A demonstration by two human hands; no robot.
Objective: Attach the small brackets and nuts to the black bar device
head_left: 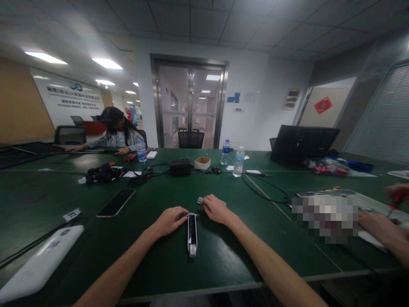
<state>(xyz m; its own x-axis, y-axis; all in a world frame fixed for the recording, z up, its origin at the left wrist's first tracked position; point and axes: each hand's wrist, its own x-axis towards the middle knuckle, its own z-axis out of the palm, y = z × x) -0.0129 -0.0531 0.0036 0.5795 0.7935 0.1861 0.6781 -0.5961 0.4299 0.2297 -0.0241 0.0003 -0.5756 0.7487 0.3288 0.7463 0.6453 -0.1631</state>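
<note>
A slim black-and-silver device [192,232] lies lengthwise on the green table [153,256], straight in front of me. My left hand [170,220] rests palm down beside the device's far end, its curled fingertips touching it. My right hand [216,208] lies flat just past that end, fingers stretched over a small grey part [200,200] on the table.
A black phone [115,203] and a white power bank [41,265] lie to my left. Cables, a black box [180,167], a small carton [202,163] and two water bottles [238,162] sit mid-table. A laptop [302,144] stands far right. A co-worker's hands [380,226] work at my right; another person sits far left.
</note>
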